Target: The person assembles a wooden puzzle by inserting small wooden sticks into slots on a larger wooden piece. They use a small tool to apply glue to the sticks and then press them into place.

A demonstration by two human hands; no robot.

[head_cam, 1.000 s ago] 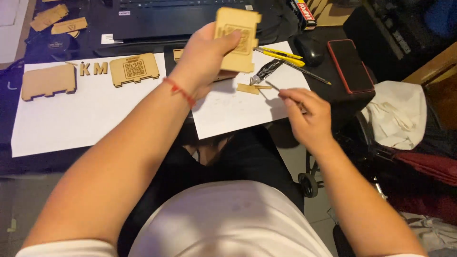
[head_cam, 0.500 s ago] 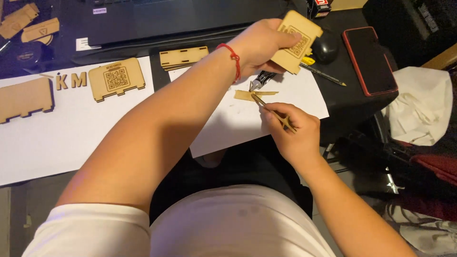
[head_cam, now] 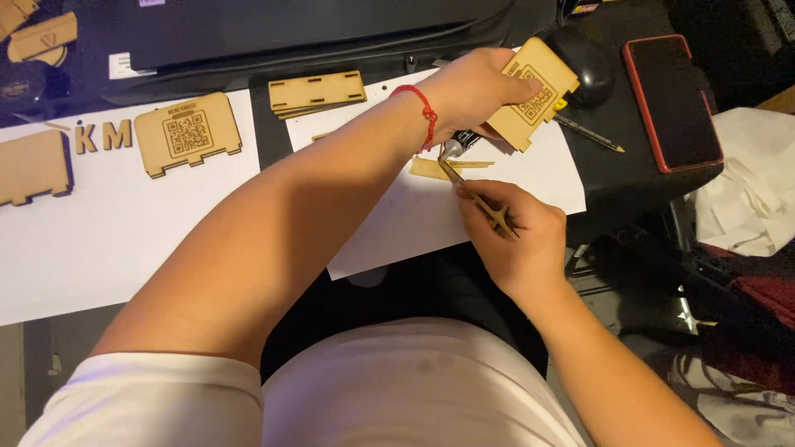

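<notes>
A: Starting at the left, what lies on the tabletop [head_cam: 273, 124]?

B: A white sheet [head_cam: 124, 240] with a notched wooden panel [head_cam: 31, 165] at its edge, two cut-out letters [head_cam: 103, 135] and a coded panel [head_cam: 187, 132]. Past it sits a stack of slotted panels [head_cam: 316, 89].

A: And the left hand [head_cam: 476, 89]?

B: It reaches across the body and grips a wooden plate [head_cam: 534, 91] by the lower end, fingers wrapped over, thumb on the face. Half a second back that plate sat nearer the middle; now it is tilted up toward the mouse [head_cam: 584, 62], clear of the paper.

A: The right hand [head_cam: 513, 236]?

B: Closed around a thin wooden stick [head_cam: 476, 197], tip on a small wooden strip [head_cam: 439, 168] beside a glue tube [head_cam: 460, 145]. It has drawn in closer to that strip.

A: Room to move?

B: The second sheet [head_cam: 414, 223] hangs over the tabletop's near edge. To the right a pencil [head_cam: 588, 132] and a red-cased phone [head_cam: 667, 99] crowd the corner; below the stick the paper is bare.
</notes>
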